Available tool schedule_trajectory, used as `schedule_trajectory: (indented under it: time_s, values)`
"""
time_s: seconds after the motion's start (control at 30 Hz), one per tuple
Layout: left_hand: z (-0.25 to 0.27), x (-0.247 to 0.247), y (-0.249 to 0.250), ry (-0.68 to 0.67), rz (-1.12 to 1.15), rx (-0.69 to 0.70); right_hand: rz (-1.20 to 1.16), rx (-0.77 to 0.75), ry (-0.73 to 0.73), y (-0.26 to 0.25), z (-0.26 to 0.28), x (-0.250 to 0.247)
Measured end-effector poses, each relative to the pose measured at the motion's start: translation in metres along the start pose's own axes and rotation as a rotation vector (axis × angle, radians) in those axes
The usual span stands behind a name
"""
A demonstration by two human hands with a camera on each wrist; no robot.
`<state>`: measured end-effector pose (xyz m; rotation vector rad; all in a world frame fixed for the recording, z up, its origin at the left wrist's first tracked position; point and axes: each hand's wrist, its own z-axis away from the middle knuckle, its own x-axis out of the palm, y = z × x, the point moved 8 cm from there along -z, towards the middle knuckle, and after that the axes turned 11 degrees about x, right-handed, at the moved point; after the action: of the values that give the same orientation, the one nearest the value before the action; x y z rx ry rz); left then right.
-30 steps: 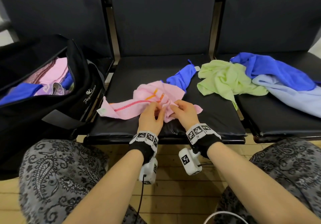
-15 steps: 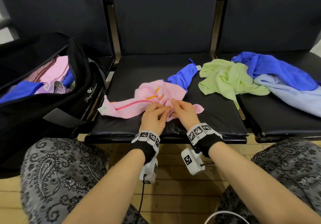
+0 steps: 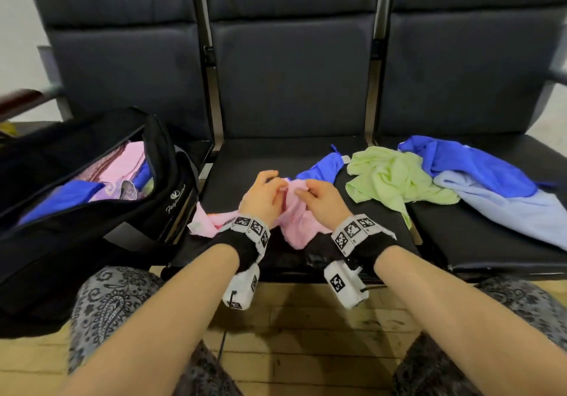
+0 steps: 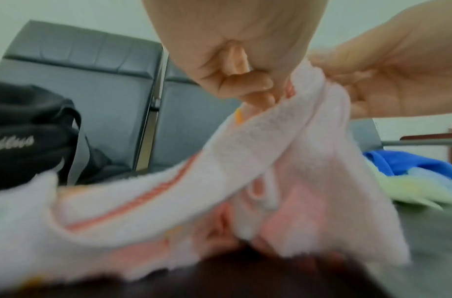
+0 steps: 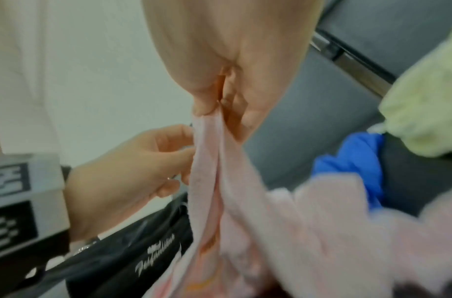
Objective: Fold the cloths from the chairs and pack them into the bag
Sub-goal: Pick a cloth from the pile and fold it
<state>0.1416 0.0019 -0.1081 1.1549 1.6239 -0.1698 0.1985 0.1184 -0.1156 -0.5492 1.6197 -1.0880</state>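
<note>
Both hands pinch one edge of a pink towel raised over the middle chair seat: left hand, right hand. Soft, light and limp, it likely handles best by its corners. The open black bag's script logo is unreadable.

Head camera looks down and forward from above the forearms, taking in all three chairs, with the left hand and right hand near the centre. Left wrist camera sits very close beneath its hand, facing out past the fingers toward the chair backs. Right wrist camera, equally close, faces past its fingers toward the left hand. All three views share the pink cloth and the black bag.
</note>
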Motion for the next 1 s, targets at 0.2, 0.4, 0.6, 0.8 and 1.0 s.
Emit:
schedule_trajectory:
  time_s: [0.2,0.4,0.6,0.8,1.0]
  values:
    - [-0.044,-0.080,0.038,0.174,0.113,0.044,0.005,-0.189,0.214,-0.091,-0.011,-0.083]
    - [-0.060,-0.091,0.075,-0.155,0.155,0.105,-0.118,-0.270,0.377,-0.150,-0.011,-0.138]
    - [-0.039,-0.073,0.046,-0.592,-0.242,0.015,-0.219,-0.276,0.440,-0.178,-0.005,-0.178]
    - [-0.026,-0.092,0.023,-0.736,-0.806,0.236,-0.238,-0.278,0.541,-0.184,0.000,-0.220]
    - [-0.025,-0.129,0.029,-0.726,-0.991,0.377,-0.073,-0.184,0.574,-0.167,-0.005,-0.239]
